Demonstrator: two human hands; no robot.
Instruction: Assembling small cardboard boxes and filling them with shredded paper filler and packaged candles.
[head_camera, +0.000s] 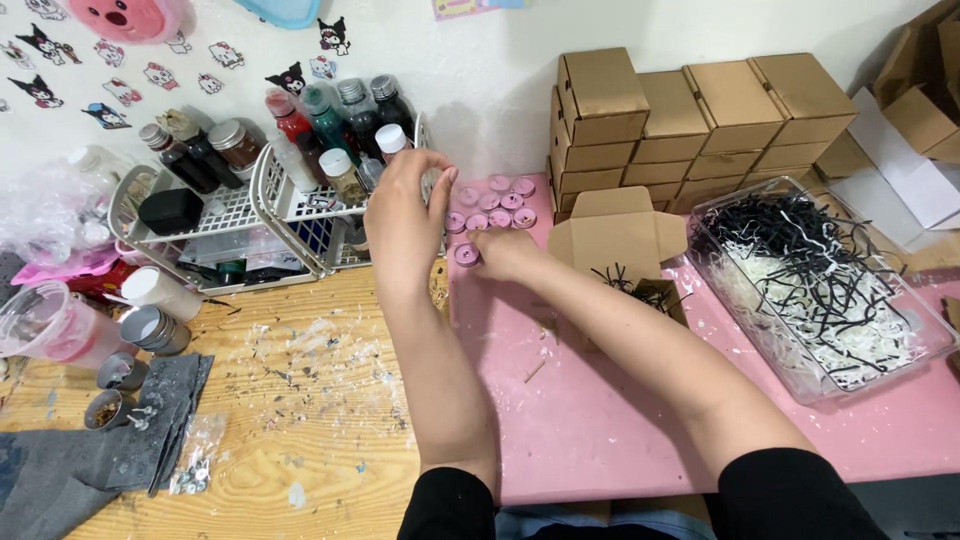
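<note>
The right hand (503, 250) pinches a small round pink candle (467, 254) with its fingers, low on the pink worktop (590, 420). More pink candles (495, 205) sit just behind. The left hand (405, 215) hovers with fingers loosely curled, holding nothing.

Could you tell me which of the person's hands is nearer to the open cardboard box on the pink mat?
Right. The right hand lies just left of the open cardboard box; the left hand is farther left.

Both forearms reach forward, left hand (402, 212) raised with fingers curled, right hand (503, 252) low, knuckles up.
</note>
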